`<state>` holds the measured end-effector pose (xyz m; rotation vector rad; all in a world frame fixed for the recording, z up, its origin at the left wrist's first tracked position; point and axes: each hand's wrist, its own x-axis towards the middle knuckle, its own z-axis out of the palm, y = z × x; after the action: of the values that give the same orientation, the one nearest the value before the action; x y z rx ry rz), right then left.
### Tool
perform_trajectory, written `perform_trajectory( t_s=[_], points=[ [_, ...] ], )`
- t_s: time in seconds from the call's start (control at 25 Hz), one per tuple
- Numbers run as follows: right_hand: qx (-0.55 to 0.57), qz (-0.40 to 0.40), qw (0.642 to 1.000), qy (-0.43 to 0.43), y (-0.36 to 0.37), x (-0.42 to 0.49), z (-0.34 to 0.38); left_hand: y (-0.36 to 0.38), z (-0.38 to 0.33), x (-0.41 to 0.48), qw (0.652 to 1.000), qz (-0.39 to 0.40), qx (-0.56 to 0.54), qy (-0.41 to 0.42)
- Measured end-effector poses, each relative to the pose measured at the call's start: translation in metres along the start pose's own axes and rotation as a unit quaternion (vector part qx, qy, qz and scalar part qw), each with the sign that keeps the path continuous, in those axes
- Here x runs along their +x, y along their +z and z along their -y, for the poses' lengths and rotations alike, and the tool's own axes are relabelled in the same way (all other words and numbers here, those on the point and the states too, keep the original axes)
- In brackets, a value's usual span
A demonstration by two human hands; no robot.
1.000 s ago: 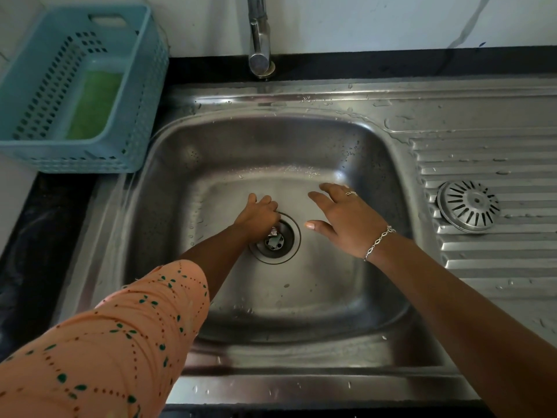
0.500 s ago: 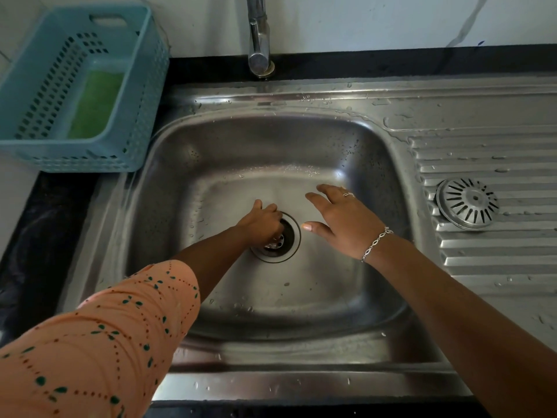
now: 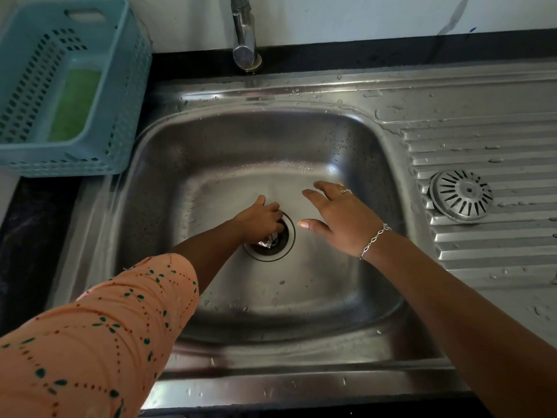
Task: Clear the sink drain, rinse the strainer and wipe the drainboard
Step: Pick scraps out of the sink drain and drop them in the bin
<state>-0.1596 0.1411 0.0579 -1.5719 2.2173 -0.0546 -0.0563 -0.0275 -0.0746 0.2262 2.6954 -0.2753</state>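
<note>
Sitting far left is a blue basket (image 3: 126,95) with a green scrub pad (image 3: 73,104) inside. In the wet steel sink (image 3: 211,152), the left hand (image 3: 260,220) reaches into the drain (image 3: 271,236) — fingers curled around something shiny there. The right hand (image 3: 337,218) hovers beside it, open and holding nothing — and the round strainer (image 3: 460,195) lies on the ridged drainboard (image 3: 497,251).

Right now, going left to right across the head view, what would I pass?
Basket → left hand → drain → right hand → strainer on the drainboard.
</note>
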Motion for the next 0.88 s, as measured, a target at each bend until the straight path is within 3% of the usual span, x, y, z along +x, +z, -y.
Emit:
perform_trajectory(
  t_s=[0.88],
  points=[
    [-0.003, 0.005, 1.000, -0.004, 0.0011, 0.0034, 0.0052, 0.0070, 0.0010, -0.0063, 1.000, 0.024, 0.011, -0.008]
  ],
)
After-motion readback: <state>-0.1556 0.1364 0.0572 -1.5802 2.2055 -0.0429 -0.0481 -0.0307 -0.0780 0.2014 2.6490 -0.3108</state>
